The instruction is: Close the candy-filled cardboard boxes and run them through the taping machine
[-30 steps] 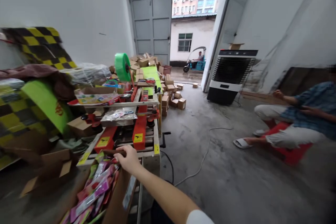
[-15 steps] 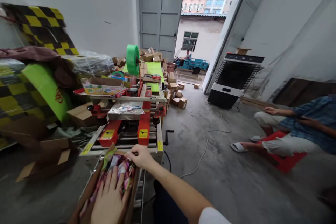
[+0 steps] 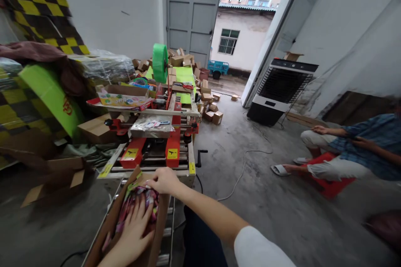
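Note:
An open cardboard box (image 3: pixel 160 226) full of colourful packets (image 3: pixel 135 200) lies on the rollers in front of a red carton-sealing machine (image 3: pixel 156 150). My left hand (image 3: pixel 134 233) lies flat on the packets with its fingers spread. At the box's far edge, my right hand (image 3: pixel 163 180) curls its fingers over the front flap. A green tape roll (image 3: pixel 159 62) stands on top of the machine.
Loose cardboard boxes (image 3: pixel 59 175) and yellow-black sacks (image 3: pixel 37 12) crowd the left. Small cartons (image 3: pixel 213 114) lie past the machine near the open doorway. An air cooler (image 3: pixel 278 91) stands at the right wall. A seated person (image 3: pixel 351 150) is on a red stool, and a cable (image 3: pixel 244 167) crosses the floor.
My left hand has come into view and pressed down on the packets. The box has slid closer to the machine, with my right hand still on its far flap. The vehicle outside has moved away.

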`<state>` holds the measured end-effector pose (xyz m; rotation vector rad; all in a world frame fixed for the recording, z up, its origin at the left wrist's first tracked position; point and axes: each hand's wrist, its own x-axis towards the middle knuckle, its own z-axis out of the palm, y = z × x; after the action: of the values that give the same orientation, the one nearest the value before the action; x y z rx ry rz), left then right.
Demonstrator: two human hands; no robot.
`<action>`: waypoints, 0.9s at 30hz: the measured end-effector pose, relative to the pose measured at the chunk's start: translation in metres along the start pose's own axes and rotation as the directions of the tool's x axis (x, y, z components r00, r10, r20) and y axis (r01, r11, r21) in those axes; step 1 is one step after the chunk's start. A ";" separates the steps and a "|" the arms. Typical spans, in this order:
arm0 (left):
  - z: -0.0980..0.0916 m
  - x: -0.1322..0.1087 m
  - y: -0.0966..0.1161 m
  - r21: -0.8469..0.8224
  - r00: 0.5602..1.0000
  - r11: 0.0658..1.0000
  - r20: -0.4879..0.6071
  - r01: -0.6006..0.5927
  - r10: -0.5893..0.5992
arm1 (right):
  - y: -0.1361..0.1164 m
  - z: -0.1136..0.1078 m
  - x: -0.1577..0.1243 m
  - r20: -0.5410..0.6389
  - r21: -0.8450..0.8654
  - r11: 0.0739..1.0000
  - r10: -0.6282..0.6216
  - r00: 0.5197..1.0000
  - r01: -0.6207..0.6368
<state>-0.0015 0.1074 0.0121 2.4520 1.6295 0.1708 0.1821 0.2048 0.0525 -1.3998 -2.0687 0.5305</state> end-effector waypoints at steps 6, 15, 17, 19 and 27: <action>-0.051 0.022 0.027 -0.281 0.928 0.960 -0.357 -0.001 -0.103 | -0.001 0.005 0.000 -0.030 -0.002 0.999 0.045 0.999 -0.045; 0.001 0.044 0.044 0.166 0.965 0.985 -0.264 0.045 0.000 | 0.012 0.000 -0.018 0.019 0.238 0.966 0.100 0.995 -0.101; -0.001 0.039 0.051 0.164 0.978 0.982 -0.200 0.089 -0.056 | 0.017 0.005 -0.024 -0.059 0.323 0.943 0.102 0.993 -0.078; -0.002 0.040 0.057 0.167 0.984 0.979 -0.152 0.118 -0.093 | 0.020 0.010 -0.026 -0.143 0.347 0.937 0.105 0.984 -0.050; 0.020 0.049 0.036 -0.200 0.975 0.960 -0.059 0.198 -0.213 | -0.008 0.026 -0.014 0.007 -0.102 0.979 0.180 0.984 -0.178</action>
<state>0.0543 0.1369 0.0001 2.1430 1.7955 0.3817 0.1627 0.1885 0.0344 -1.6565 -2.0176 0.5176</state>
